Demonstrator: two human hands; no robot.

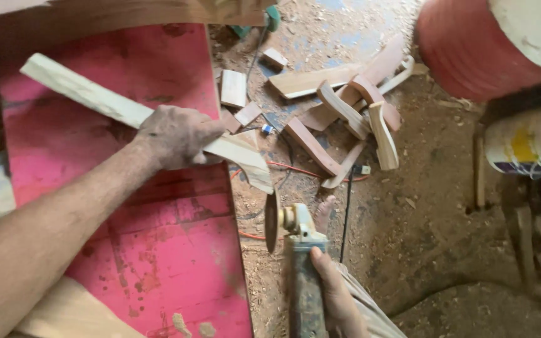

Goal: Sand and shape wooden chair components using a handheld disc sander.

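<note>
The left hand (180,136) was clamped around a pale wooden stick (95,97) lying across the pink board (176,250), its tip overhanging toward four o'clock. The right hand (333,294) gripped an angle grinder (295,238) — disc just below that tip. The stick looked light, stiff, dusty — best held mid-length, clear of the disc.

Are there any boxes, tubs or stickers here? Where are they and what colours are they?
White bucket: right edge, on its side, round, with a label patch in yellow and dark blue.
Red barrel: top right corner, big and round, red wall, pale end.
No boxes, signs or screens show.
</note>
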